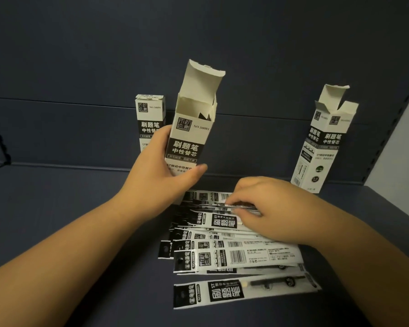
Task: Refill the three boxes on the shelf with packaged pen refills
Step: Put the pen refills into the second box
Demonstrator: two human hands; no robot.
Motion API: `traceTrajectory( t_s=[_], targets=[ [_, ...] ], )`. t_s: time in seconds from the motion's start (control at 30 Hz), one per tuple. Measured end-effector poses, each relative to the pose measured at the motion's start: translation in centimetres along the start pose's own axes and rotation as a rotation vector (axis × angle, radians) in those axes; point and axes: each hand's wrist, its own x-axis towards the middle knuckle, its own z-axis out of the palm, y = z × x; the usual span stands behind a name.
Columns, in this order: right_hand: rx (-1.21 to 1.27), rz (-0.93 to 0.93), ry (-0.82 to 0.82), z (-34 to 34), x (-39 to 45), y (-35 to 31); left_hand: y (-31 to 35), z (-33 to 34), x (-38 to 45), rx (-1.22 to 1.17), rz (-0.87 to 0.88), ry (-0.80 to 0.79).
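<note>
The left hand (161, 168) grips an open box (191, 128) — lid flap up, tilted slightly, raised above the dark shelf (57, 197). Just below and to its right, the right hand (267, 206) rests on a fanned pile of packaged refills (234, 253), its fingertips pinching one packet at the far end. A closed box (149, 119) stands behind the left hand; another open box (321, 142) stands well apart at the right.

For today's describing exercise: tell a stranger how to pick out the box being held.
Look at the dark blue shelf with three tall black-and-white boxes. The held box is the middle one, gripped by the left hand above the scattered refill packets. Unlike its neighbours, it is lifted and tilted.
</note>
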Motion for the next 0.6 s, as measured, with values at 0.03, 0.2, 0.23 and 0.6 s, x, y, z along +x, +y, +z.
traceTrajectory(
  t_s=[0.03, 0.2, 0.23, 0.6],
  targets=[
    [-0.002, 0.001, 0.017, 0.0, 0.0, 0.0, 0.0, 0.0, 0.0, 0.0, 0.0, 0.005],
    [0.015, 0.014, 0.047, -0.3, -0.2, -0.2, 0.1, 0.0, 0.1, -0.004, 0.009, 0.007],
    [0.018, 0.012, 0.045, -0.4, -0.3, -0.2, 0.1, 0.0, 0.1, -0.002, 0.009, 0.003],
    [0.044, -0.028, 0.083, -1.4, -0.7, -0.3, 0.0, -0.2, 0.2, 0.018, -0.003, 0.009]
  ],
)
